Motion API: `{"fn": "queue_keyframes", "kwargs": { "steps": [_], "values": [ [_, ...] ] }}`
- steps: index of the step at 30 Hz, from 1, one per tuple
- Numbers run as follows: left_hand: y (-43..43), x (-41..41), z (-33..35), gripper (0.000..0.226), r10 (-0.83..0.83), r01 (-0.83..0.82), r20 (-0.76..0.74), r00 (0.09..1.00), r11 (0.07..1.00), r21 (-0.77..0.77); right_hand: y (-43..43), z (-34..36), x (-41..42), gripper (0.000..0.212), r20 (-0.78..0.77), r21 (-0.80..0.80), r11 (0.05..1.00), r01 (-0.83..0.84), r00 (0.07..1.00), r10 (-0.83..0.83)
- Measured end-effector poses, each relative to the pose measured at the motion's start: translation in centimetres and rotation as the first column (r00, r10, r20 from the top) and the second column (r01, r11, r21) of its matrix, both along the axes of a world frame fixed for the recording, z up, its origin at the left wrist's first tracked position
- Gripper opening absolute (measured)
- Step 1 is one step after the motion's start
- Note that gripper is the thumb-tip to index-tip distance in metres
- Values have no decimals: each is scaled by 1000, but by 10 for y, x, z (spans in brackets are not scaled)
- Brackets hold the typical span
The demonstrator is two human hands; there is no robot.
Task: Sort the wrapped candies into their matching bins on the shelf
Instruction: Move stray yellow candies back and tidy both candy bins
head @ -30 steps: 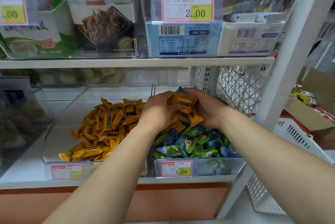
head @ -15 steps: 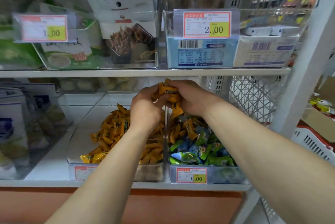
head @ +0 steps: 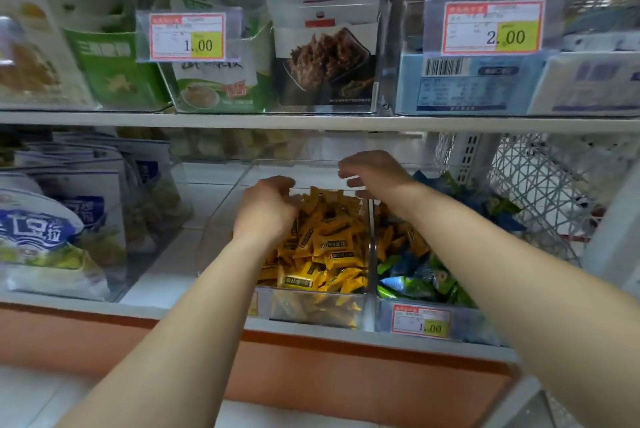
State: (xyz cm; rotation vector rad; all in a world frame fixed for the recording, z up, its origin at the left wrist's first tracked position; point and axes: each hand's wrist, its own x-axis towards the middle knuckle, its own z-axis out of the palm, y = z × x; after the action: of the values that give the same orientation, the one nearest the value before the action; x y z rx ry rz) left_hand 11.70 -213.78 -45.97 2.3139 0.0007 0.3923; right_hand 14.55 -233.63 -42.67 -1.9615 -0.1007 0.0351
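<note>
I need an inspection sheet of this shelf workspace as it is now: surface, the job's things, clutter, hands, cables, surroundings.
Surface: white lower shelf, bare beside the bins.
Job's things: yellow candies fill the left bin; green-blue candies lie in the right bin, with stray yellow candies mixed in.
Clutter: bagged goods left of the bins.
Hands: left hand on the yellow pile, fingers curled down, grip unclear; right hand open, empty, above the bins.
Cables: nothing seen.
Surroundings: upper shelf with snack packs; wire basket at right.
</note>
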Motion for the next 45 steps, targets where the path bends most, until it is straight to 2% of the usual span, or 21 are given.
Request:
{"fn": "queue_keyframes", "kwargs": {
  "steps": [3, 4, 6, 8, 10, 12, 16, 18, 21, 25, 29, 33, 37, 40, 43, 45],
  "values": [
    [-21, -11, 6, 32, -122, 113, 71, 990, 987, 113, -42, -9, -15, 10, 267, -169, 981, 93, 963, -45],
    [-32, -15, 6, 28, -188, 175, 66, 980, 970, 169, -57, -13, -19, 9, 285, -227, 970, 88, 958, -21],
    [-53, -23, 2, 22, -313, 307, -9, 950, 922, 236, -78, -23, -24, 9, 173, -376, 926, -25, 980, 96],
    [-66, -30, -6, 34, -399, 412, -103, 911, 881, 231, -85, -32, -25, 34, -32, -496, 833, -246, 964, 266],
    [-71, -34, -16, 52, -426, 446, -137, 894, 867, 220, -82, -42, -23, 65, -186, -578, 713, -397, 915, 359],
    [-71, -38, -24, 68, -401, 419, -126, 908, 885, 202, -76, -51, -15, 85, -239, -662, 628, -409, 909, 340],
    [-73, -48, -34, 79, -411, 425, -109, 905, 882, 204, -69, -58, 1, 99, -281, -723, 541, -429, 899, 337],
    [-75, -51, -36, 79, -408, 418, -92, 909, 881, 221, -68, -62, 4, 90, -275, -709, 565, -422, 903, 329],
    [-75, -55, -39, 75, -399, 403, -62, 915, 891, 211, -67, -74, 8, 65, -178, -717, 610, -338, 935, 308],
    [-74, -57, -40, 72, -427, 431, -62, 902, 886, 172, -69, -79, 8, 60, -163, -753, 561, -345, 923, 349],
    [-74, -59, -38, 76, -423, 430, -76, 903, 887, 169, -74, -80, 5, 26, -20, -711, 646, -277, 927, 374],
    [-74, -55, -39, 79, -417, 426, -88, 904, 886, 184, -83, -68, 6, 16, 124, -676, 717, -170, 933, 337],
    [-71, -51, -39, 83, -419, 430, -98, 903, 890, 152, -98, -45, 7, 17, 220, -485, 874, -23, 964, 147],
    [-70, -48, -38, 81, -409, 421, -103, 906, 895, 145, -107, -33, 7, 16, 242, -340, 940, 30, 969, 56],
    [-78, -46, -33, 78, -322, 313, 0, 947, 922, 229, -113, -28, 3, 10, 230, -156, 984, 88, 972, -51],
    [-87, -45, -26, 83, -275, 251, 76, 958, 940, 231, -113, -26, -2, 14, 204, -38, 993, 112, 974, -102]
  ]
}}
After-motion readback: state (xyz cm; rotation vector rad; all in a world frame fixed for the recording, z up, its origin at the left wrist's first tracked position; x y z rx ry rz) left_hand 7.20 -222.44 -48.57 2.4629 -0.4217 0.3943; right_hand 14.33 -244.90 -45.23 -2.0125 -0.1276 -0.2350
